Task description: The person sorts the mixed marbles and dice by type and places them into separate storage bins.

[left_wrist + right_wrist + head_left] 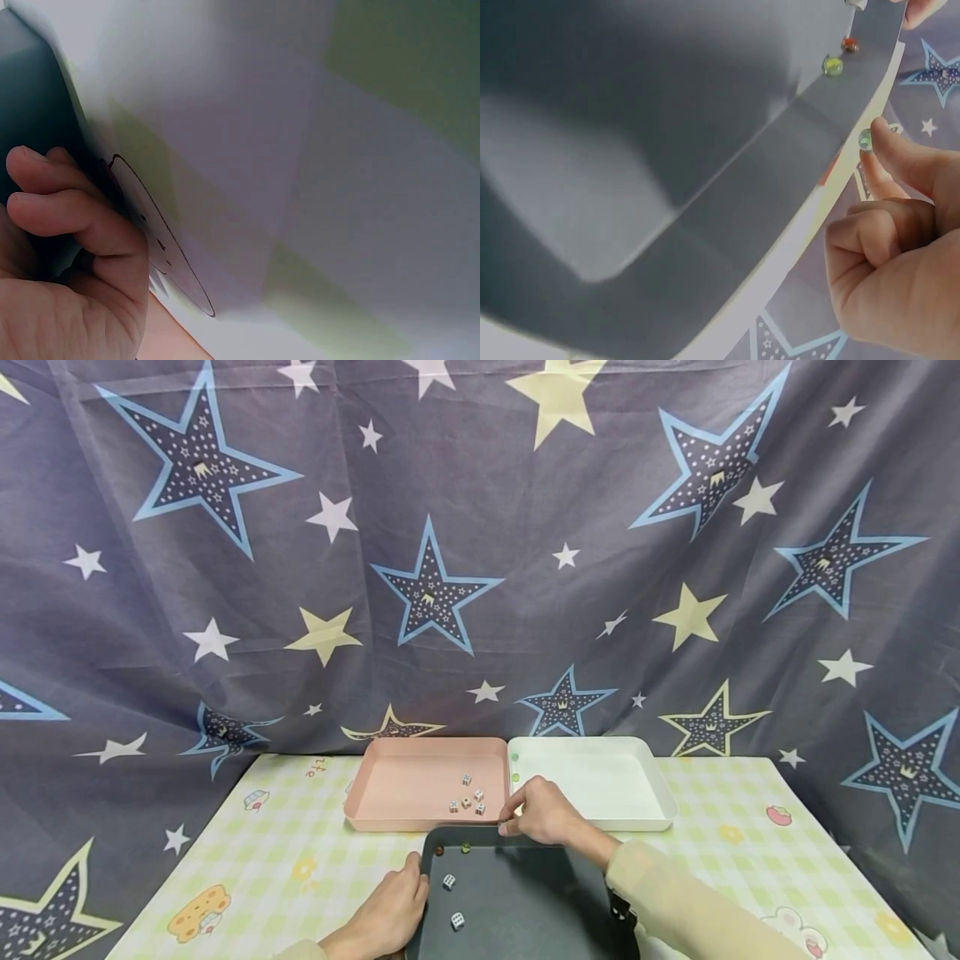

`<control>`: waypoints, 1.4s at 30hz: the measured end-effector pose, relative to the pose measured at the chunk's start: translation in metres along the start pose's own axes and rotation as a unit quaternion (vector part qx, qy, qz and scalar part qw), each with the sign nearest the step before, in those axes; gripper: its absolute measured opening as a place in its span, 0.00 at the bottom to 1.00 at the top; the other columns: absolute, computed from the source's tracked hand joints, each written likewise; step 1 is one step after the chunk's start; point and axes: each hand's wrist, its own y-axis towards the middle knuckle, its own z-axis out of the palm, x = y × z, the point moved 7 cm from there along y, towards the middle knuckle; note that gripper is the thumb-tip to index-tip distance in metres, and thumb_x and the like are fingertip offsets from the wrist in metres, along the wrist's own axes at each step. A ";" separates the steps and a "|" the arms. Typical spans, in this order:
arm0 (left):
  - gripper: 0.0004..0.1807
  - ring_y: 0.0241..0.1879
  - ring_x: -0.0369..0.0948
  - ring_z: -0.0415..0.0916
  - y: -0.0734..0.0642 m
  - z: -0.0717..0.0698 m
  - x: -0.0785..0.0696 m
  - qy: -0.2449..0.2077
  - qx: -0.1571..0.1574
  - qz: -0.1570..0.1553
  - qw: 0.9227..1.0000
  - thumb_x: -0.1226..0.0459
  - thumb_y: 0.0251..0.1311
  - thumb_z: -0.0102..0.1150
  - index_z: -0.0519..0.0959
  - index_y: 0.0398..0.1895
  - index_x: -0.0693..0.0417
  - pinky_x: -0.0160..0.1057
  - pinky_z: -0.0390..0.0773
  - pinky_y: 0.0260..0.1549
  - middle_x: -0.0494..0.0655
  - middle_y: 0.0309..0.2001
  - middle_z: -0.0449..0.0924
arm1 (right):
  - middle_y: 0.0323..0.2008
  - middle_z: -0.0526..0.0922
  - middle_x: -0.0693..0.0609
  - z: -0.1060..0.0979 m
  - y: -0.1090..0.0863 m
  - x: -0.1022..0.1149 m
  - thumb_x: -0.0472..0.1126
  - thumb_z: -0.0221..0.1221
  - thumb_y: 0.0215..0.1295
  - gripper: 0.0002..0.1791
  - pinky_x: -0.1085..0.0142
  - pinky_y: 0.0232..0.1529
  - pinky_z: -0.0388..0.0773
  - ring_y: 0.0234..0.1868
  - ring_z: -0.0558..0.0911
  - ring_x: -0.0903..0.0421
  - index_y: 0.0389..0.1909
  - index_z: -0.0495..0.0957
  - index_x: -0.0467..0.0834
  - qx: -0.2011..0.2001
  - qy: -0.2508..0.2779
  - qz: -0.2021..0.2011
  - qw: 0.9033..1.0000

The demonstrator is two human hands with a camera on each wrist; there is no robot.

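Between thumb and forefinger, my right hand pinches a clear green glass marble, above the back edge of a dark grey tray. My left hand grips that tray by its left side; in the left wrist view its fingers are curled at the tray's edge. Inside the dark tray lie two white dice, a nearer die and a farther die. A reddish-brown marble and a yellow-green marble sit along its back wall.
Behind the dark tray, a pink tray holds several white dice. Beside it on the right, a white tray has green marbles by its left wall. A checked cloth covers the table; a starry curtain hangs behind.
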 end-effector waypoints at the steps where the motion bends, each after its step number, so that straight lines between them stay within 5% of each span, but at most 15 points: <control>1: 0.12 0.24 0.39 0.82 0.000 0.000 0.000 0.000 0.000 -0.001 1.000 0.69 0.81 0.40 0.69 0.50 0.73 0.40 0.83 0.22 0.48 0.22 0.74 | 0.24 0.86 0.55 -0.002 0.001 -0.001 0.33 0.79 0.54 0.05 0.67 0.26 0.73 0.23 0.73 0.61 0.28 0.91 0.43 -0.003 -0.002 0.002 1.000; 10: 0.15 0.22 0.39 0.81 -0.001 0.000 0.000 -0.007 0.002 -0.007 1.000 0.68 0.81 0.38 0.67 0.54 0.78 0.39 0.82 0.19 0.49 0.21 0.74 | 0.20 0.85 0.56 -0.021 0.005 -0.018 0.33 0.79 0.52 0.05 0.67 0.24 0.73 0.20 0.72 0.60 0.27 0.91 0.42 -0.041 -0.016 0.029 0.999; 23: 0.17 0.18 0.39 0.80 -0.001 0.000 0.001 -0.014 0.004 -0.008 1.000 0.67 0.82 0.38 0.67 0.56 0.79 0.39 0.81 0.15 0.49 0.21 0.73 | 0.26 0.87 0.55 -0.037 0.013 -0.038 0.35 0.79 0.52 0.05 0.66 0.27 0.72 0.21 0.71 0.59 0.27 0.91 0.43 -0.069 -0.018 0.061 0.996; 29: 0.15 0.19 0.39 0.79 -0.001 -0.001 0.001 -0.009 0.000 -0.005 1.000 0.68 0.82 0.39 0.68 0.53 0.75 0.40 0.81 0.15 0.49 0.21 0.73 | 0.33 0.90 0.52 -0.042 0.017 -0.044 0.34 0.79 0.52 0.05 0.66 0.28 0.74 0.25 0.74 0.58 0.27 0.91 0.43 -0.074 -0.024 0.081 0.994; 42: 0.11 0.22 0.38 0.81 0.000 0.001 0.003 -0.021 0.012 -0.001 1.000 0.67 0.83 0.36 0.68 0.48 0.66 0.39 0.80 0.18 0.47 0.22 0.74 | 0.33 0.90 0.51 -0.045 0.023 -0.068 0.36 0.80 0.51 0.06 0.60 0.42 0.82 0.35 0.81 0.55 0.25 0.91 0.43 -0.079 -0.044 0.108 0.990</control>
